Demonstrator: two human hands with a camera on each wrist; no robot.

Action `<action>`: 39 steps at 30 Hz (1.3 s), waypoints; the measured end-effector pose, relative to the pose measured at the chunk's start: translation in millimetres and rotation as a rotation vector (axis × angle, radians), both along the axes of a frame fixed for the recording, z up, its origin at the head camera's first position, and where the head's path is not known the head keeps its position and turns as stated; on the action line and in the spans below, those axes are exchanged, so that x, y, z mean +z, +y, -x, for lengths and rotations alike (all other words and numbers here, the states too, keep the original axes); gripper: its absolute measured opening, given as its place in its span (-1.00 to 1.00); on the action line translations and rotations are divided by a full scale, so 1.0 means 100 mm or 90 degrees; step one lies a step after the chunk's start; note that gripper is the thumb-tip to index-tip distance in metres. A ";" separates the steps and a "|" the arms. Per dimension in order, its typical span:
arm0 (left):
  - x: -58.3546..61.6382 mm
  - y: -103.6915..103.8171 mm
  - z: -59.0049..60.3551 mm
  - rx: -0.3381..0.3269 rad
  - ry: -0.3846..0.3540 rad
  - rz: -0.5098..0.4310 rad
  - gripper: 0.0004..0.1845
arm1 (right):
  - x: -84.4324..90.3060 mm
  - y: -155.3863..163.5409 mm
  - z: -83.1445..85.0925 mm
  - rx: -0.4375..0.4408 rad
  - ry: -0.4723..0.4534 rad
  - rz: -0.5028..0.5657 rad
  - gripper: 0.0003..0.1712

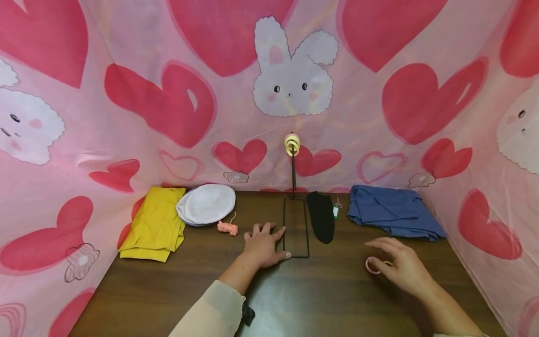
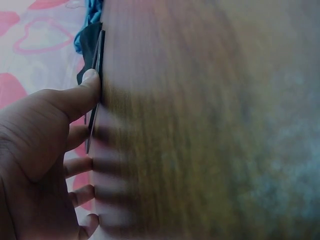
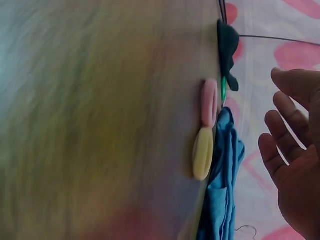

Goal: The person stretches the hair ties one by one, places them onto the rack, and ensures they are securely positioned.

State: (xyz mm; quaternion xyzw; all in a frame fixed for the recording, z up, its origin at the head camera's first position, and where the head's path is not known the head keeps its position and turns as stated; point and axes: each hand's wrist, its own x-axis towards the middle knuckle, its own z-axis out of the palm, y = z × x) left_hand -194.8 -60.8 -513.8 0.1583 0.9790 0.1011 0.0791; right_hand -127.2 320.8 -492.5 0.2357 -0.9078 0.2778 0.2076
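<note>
L hand (image 1: 263, 245) splayed, touching stand (image 1: 294, 173) at base; R hand (image 1: 397, 264) loose, nothing held, pink ring (image 3: 207, 102) nr its fingertips. Prob. best: pinch ring lightly, base pressed steady.

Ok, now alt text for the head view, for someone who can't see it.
A person's left hand touches the base of a black wire stand bearing yellow rings; the right hand hovers near a pink ring. Folded cloths lie left and right.

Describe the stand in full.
The stand is thin and dark, perhaps metal. Its rectangular wire base lies flat on the table; a stem rises from the base's far end, with yellow rings near its top. The left hand touches the base at its near left corner.
</note>
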 end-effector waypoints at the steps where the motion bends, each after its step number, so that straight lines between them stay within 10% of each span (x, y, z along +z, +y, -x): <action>1: 0.00 0.00 0.00 -0.001 0.002 0.001 -0.11 | -0.01 0.02 -0.01 -0.003 -0.004 -0.007 -0.44; 17: -0.02 0.00 0.03 -0.001 -0.005 0.006 -0.11 | -0.14 0.21 0.00 0.046 -0.061 -0.120 -0.26; 39: 0.00 -0.01 0.02 -0.004 -0.008 0.006 -0.10 | -0.16 0.18 0.04 0.031 -0.082 -0.130 -0.52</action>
